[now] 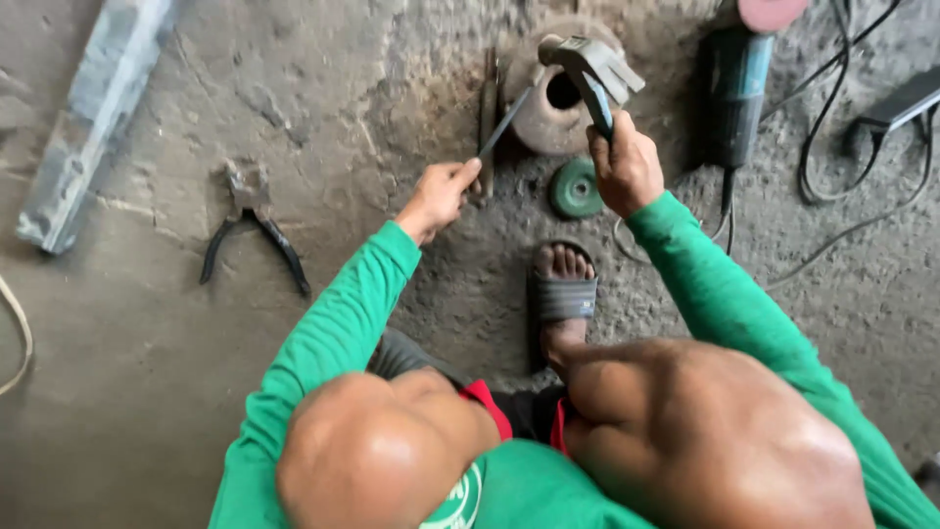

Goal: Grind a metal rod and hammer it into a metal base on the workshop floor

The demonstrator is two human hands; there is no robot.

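Left hand point(438, 196) grips a thin chisel point(504, 125), tip angled onto a rusty metal ring point(548, 122) lying on the dirty concrete floor point(147, 343). Right hand point(627, 168) is clenched round a hammer point(590, 69) handle, head raised over the ring. Green disc point(575, 188) just beside it, sandalled foot point(562, 284) below. Angle grinder point(739, 88) to the right, pliers point(250, 230) well left.

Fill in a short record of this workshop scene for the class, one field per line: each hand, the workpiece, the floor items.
Left hand: grips a thin metal rod, its tip at the ring
Right hand: holds a hammer raised over the ring
Workpiece: rusty metal ring on the floor
Floor items: pliers, green disc, angle grinder, cables
Foot: sandal below the disc
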